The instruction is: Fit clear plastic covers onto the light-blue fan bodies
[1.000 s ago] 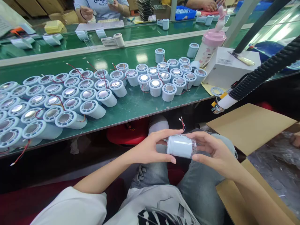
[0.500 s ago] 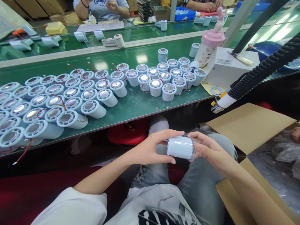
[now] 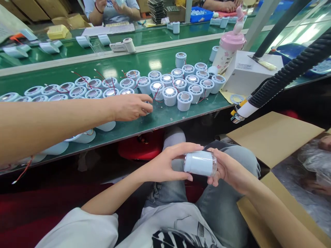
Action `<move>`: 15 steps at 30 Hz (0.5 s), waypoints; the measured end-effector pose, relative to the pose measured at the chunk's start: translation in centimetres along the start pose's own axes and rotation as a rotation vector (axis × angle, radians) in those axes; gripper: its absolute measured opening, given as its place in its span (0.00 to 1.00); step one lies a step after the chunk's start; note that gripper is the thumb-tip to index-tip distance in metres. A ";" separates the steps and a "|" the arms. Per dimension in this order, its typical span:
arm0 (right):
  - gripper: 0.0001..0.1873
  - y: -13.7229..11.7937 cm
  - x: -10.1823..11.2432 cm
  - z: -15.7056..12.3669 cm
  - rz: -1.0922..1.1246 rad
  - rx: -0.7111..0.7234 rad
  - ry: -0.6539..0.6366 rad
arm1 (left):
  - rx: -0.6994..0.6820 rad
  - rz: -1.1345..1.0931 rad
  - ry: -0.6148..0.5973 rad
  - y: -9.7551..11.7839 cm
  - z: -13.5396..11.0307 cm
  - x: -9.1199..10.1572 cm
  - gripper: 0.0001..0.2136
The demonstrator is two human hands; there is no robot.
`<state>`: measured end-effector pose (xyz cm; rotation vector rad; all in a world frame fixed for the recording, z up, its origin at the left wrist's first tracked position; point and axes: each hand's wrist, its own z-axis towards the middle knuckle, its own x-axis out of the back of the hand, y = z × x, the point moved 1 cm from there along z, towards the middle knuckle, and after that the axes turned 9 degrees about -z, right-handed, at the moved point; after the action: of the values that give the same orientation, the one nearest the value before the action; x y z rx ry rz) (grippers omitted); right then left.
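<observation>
Pale blue, the cylinder lies sideways above my lap, my left hand gripping one end and my right hand gripping the clear plastic at the other, probably to keep it steady. On the tabletop, similar cylinders stand close together, perhaps saving room, near a co-worker's hand.

the left hand grip is holding 1 pale blue cylinder above the person's lap, and the right hand grip is clasping its clear end. another person's hand is hovering over the tabletop, near clustered cylinders, some trailing red wires. a pink-lidded cup is standing beside a white box.
</observation>
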<state>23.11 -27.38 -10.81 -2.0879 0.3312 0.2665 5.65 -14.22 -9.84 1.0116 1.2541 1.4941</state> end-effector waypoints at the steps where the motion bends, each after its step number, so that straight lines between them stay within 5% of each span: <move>1: 0.28 0.1 0.0 0.0 0.015 -0.018 -0.009 | -0.006 -0.004 -0.002 0.0 0.0 0.0 0.36; 11: 0.36 0.4 -0.5 0.1 0.105 -0.212 -0.128 | 0.044 -0.008 0.032 0.2 -0.1 -0.5 0.30; 15: 0.34 1.1 -0.1 0.1 -0.057 -0.021 -0.057 | 0.185 -0.033 0.096 0.7 -0.3 -0.7 0.31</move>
<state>22.67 -27.86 -11.74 -2.1020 0.2354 0.2965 5.48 -14.97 -9.25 1.0431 1.4926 1.4353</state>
